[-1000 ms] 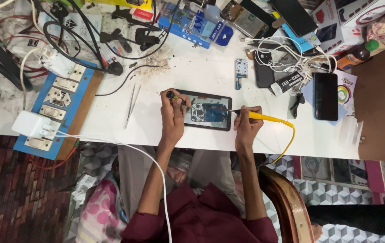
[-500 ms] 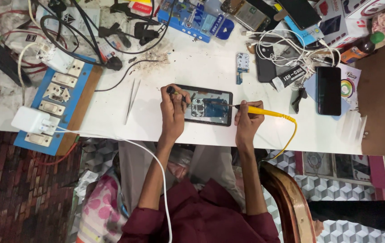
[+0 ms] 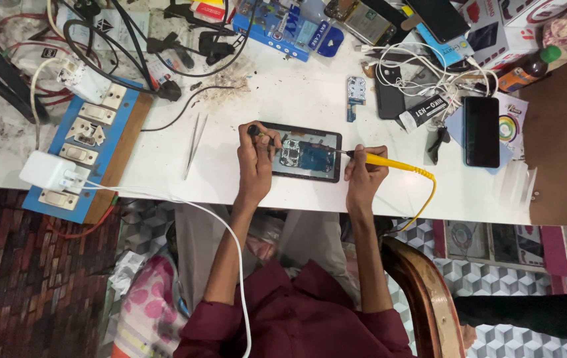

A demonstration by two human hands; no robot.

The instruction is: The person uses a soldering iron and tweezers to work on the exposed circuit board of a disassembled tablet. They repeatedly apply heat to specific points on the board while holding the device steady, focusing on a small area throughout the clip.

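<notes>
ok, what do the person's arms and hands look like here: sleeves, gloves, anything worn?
Both hands are bare: no gloves on the left hand or the right hand. No watch, band or ring shows at this size. The forearms are uncovered to about the elbows, where dark maroon sleeves begin, part of a maroon collared shirt. No cable is attached to either arm.

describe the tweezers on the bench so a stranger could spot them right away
On the white bench, look between the blue switch board and the opened phone. The tweezers lie there alone, left of the left hand: thin, bare metal, two prongs.
</notes>
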